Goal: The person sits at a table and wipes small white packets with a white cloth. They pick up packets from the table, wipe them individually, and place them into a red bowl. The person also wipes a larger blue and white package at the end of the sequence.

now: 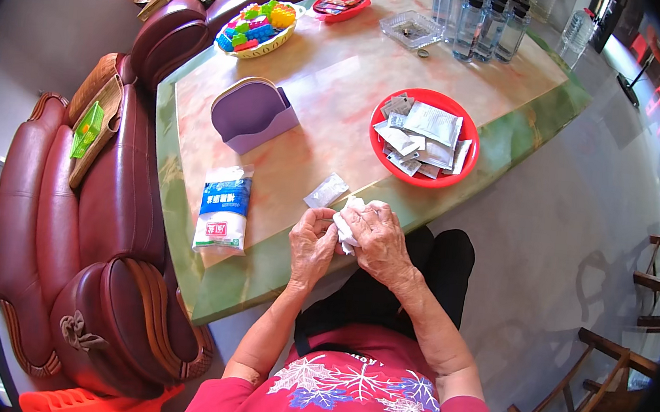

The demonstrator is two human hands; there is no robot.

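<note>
A crumpled white tissue or wipe (347,230) is between my hands, above the table's near edge. My right hand (379,239) is closed around its upper part. My left hand (313,246) pinches at its left side; whether anything else is in those fingers is hidden. Just beyond my hands, a small white-and-clear packet (327,191) lies flat on the table. To the left lies a blue-and-white plastic bag (223,210) filled with something white. A red bowl (466,165) heaped with small white sachets (433,126) stands to the right, beyond my right hand.
On the stone-topped table (333,95) stand a purple holder (253,116), a basket of colourful toy blocks (260,28), a red dish (360,10), a glass ashtray (410,29) and several clear bottles (469,29). A maroon sofa (123,170) borders the left; wooden stools (593,398) stand right.
</note>
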